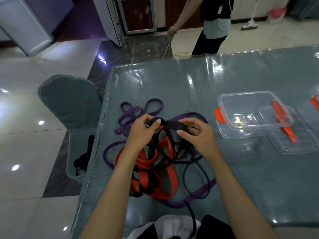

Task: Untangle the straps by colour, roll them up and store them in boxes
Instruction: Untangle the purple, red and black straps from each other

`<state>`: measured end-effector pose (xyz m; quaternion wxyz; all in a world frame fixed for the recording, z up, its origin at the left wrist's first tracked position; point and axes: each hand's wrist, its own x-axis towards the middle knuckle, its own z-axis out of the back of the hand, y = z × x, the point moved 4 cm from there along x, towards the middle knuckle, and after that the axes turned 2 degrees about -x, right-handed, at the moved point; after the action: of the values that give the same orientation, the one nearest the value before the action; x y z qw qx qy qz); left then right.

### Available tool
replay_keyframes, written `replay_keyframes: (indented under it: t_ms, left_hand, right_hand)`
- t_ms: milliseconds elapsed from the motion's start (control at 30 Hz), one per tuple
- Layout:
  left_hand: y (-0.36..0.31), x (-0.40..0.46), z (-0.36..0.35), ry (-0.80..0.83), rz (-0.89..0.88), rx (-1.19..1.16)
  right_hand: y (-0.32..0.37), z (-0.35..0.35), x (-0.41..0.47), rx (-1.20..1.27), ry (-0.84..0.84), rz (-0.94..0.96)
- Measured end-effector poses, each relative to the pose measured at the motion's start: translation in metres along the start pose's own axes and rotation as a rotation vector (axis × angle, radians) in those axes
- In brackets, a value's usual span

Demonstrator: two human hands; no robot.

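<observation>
Left hand (143, 130) and right hand (195, 133) each grip the black strap (170, 125); tangle below.

Both forearms bare to lower frame edge, no sleeves visible; left hand (144, 129) and right hand (196, 133) bare, no gloves, rings or watch; white-and-black garment (172, 226) at lap

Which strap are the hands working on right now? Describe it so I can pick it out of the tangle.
On the grey-green table, left of the clear box, lies a pile of straps. The black strap is the wide band lifted at the pile's top, pinched between the left hand and right hand. Unlike the red strap and purple strap, it is black and raised.
</observation>
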<state>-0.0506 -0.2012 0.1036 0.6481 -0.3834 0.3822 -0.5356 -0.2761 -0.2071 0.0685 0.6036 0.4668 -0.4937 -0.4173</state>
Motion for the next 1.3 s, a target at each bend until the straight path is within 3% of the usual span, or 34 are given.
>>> replay_keyframes:
  t_ms: [233, 467, 633, 767, 867, 933, 1033, 1067, 1167, 1300]
  left_hand:
    - [-0.001, 0.002, -0.008, 0.047, -0.027, 0.021]
    - [0.015, 0.007, 0.004, 0.045, 0.004, -0.002]
    - [0.035, 0.012, 0.022, -0.062, -0.052, 0.207]
    - [0.062, 0.006, 0.018, -0.135, 0.089, 0.262]
    - [0.079, -0.008, 0.001, -0.212, 0.071, 0.329]
    - [0.096, -0.015, -0.017, -0.016, 0.077, 0.383]
    - [0.124, -0.036, -0.051, 0.595, 0.168, 0.495]
    - [0.132, -0.044, -0.059, 0.691, 0.136, 0.63]
    - [0.147, -0.054, -0.074, 0.588, -0.018, 0.899]
    - [0.151, -0.051, -0.052, 0.499, 0.024, 0.617]
  right_hand:
    - [-0.002, 0.001, 0.0, -0.005, -0.016, -0.039]
    - [-0.004, 0.014, -0.001, 0.017, -0.197, -0.082]
    - [-0.014, 0.03, 0.0, -0.039, -0.384, -0.124]
    - [-0.023, 0.029, -0.003, -0.012, -0.377, -0.156]
    - [-0.024, 0.026, -0.003, -0.033, -0.348, -0.143]
    - [-0.026, 0.027, -0.003, -0.055, -0.347, -0.138]
    - [-0.028, 0.028, -0.003, -0.061, -0.349, -0.146]
    - [-0.029, 0.027, -0.002, -0.064, -0.347, -0.151]
    - [-0.032, 0.027, -0.001, -0.068, -0.346, -0.158]
    - [-0.034, 0.027, -0.001, -0.077, -0.333, -0.161]
